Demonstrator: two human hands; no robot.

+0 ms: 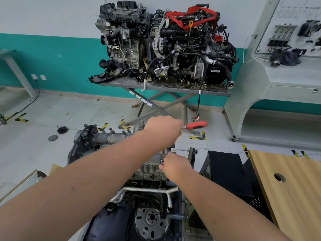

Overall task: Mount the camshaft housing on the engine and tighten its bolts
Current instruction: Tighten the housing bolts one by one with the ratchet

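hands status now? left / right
Left hand: grips the red-handled ratchet.
Right hand: fingers pinch the ratchet's extension bar low, at the engine.

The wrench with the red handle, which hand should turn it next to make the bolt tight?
The left hand, probably. It already grips the ratchet wrench near its head, red handle poking out sideways. The right hand is lower, pinching the metal extension that goes down into the engine, so it seems best for steadying.

two hands (163, 129), three engines (121, 40), one ratchet (196, 125)
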